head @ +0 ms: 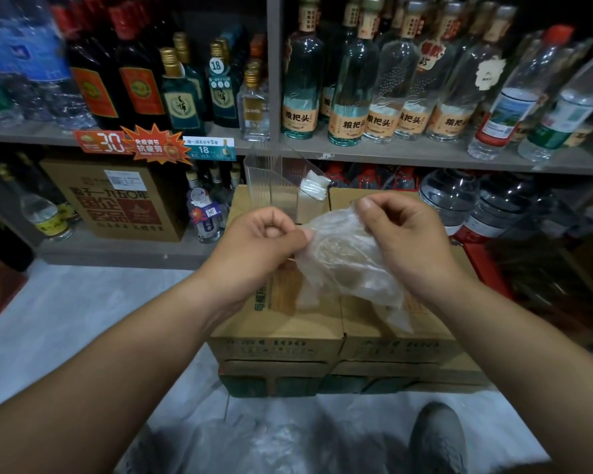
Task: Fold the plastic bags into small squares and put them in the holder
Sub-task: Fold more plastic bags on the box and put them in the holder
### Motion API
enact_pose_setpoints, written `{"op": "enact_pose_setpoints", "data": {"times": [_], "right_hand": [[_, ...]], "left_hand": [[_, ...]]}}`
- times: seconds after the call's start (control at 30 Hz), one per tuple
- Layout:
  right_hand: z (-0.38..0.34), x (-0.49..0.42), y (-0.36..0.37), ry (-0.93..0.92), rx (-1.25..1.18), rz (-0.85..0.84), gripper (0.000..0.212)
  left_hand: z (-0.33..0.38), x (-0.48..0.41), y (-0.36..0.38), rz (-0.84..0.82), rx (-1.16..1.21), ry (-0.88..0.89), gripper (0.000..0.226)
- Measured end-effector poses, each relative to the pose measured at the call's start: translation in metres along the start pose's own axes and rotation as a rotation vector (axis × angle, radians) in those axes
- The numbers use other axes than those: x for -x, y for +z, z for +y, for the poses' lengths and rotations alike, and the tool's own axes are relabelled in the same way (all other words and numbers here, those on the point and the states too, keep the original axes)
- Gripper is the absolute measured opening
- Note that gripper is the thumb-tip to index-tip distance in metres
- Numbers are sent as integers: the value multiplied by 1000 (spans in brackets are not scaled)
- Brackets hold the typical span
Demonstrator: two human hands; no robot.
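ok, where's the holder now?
Head view, centre: the holder stands on the far end of the boxes, below the shelf, with a folded bag in its right end.

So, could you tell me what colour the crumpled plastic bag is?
The crumpled plastic bag is translucent whitish; head view.

Reference landmark: the cardboard boxes (278, 323), stacked on the floor (83, 319). On top of the boxes, at the far edge, stands the holder (271, 186), with a folded bag (314, 186) in its right side. Above the boxes hangs the plastic bag (343, 261), pinched by the left grip (264, 241) at its left edge and the right grip (401, 234) at its right edge. Behind the boxes stands the shelf (425, 155); bottles (353, 97) stand on its upper board. Behind-left of the boxes sits a carton (117, 200); behind-right, water jugs (452, 196). Before the boxes, loose bags (254, 443) lie on the floor; before-right, a shoe (439, 436).
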State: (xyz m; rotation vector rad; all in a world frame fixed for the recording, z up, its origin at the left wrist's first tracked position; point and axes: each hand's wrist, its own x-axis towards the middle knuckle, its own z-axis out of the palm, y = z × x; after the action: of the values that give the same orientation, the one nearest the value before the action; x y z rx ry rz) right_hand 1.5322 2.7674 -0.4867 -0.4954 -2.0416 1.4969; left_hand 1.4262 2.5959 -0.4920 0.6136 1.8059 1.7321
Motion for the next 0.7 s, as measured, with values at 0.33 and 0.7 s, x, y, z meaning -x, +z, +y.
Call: {"op": "enact_pose_setpoints", "data": {"times": [0.33, 0.7], "right_hand": [[9, -1, 0, -124, 162, -145, 17], [13, -12, -15, -219, 309, -140, 13]], "left_hand": [[-4, 1, 10, -158, -33, -103, 33], [-4, -9, 1, -146, -134, -131, 24]]}}
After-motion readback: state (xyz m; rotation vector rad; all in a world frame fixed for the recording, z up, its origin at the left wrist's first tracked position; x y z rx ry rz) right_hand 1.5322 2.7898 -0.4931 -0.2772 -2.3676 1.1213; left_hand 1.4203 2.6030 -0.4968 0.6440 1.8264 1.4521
